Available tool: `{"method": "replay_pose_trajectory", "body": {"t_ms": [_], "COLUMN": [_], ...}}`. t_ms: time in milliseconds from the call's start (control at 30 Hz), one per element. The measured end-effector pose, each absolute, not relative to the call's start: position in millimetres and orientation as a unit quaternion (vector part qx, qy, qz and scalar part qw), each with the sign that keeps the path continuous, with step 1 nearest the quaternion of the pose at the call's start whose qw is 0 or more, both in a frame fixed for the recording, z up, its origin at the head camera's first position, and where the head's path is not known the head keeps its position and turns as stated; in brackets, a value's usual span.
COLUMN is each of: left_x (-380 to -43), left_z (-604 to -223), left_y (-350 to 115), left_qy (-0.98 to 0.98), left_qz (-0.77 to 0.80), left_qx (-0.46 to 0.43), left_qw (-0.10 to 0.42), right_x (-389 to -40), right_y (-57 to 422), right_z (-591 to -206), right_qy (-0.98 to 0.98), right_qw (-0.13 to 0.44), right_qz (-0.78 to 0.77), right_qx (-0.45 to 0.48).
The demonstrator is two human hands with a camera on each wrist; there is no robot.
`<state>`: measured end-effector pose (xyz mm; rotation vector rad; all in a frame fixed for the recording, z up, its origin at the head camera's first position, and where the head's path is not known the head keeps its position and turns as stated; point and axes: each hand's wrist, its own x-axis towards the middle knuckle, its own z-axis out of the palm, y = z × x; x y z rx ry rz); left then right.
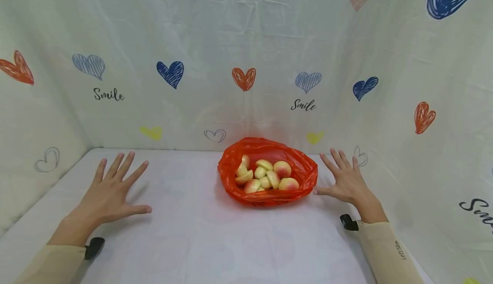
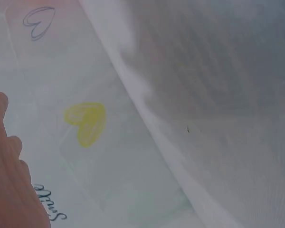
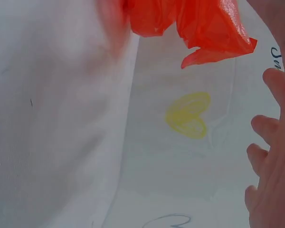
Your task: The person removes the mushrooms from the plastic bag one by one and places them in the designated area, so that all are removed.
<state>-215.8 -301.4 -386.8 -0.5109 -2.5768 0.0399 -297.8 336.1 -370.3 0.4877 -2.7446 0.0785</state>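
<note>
In the head view, a crinkled red plastic bag (image 1: 269,199) of round yellow-pink fruit (image 1: 282,169) sits on the flat white table (image 1: 185,237), mouth upward, long axis roughly left to right, between the widely spread, unladen left hand (image 1: 109,196) and right hand (image 1: 346,183), the latter just beside it. The left wrist view shows the left hand before a white heart-printed curtain (image 2: 47,85). The right wrist view shows the bag's crumpled side.

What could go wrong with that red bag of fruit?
The red bag gapes open, so the fruit might roll out if it tips. The right hand is spread close beside it and could bump it. The bag also looks thin, so it might tear if pulled.
</note>
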Motion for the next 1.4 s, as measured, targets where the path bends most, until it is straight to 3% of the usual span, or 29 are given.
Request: {"method": "replay_pose_trajectory", "body": {"t_ms": [500, 867, 1400], "left_x": [-212.9, -218.0, -235.1], "left_z": [-371.7, -363.1, -332.9], "left_y": [-266.5, -217.4, -120.9], "left_qy": [-0.922, -0.913, -0.856], "left_qz": [-0.1, -0.157, -0.174], "left_qx": [-0.257, -0.3, -0.452], "left_qw": [0.272, 0.226, 0.182], "right_x": [-297.8, -305.8, -328.1], "right_y": [309.9, 294.8, 290.8], "right_z": [-367.5, -364.7, -370.2], "right_qy": [-0.958, -0.943, -0.94], "right_qw": [0.136, 0.097, 0.001], "right_qz": [0.168, 0.239, 0.282], "right_qx": [0.19, 0.211, 0.189]}}
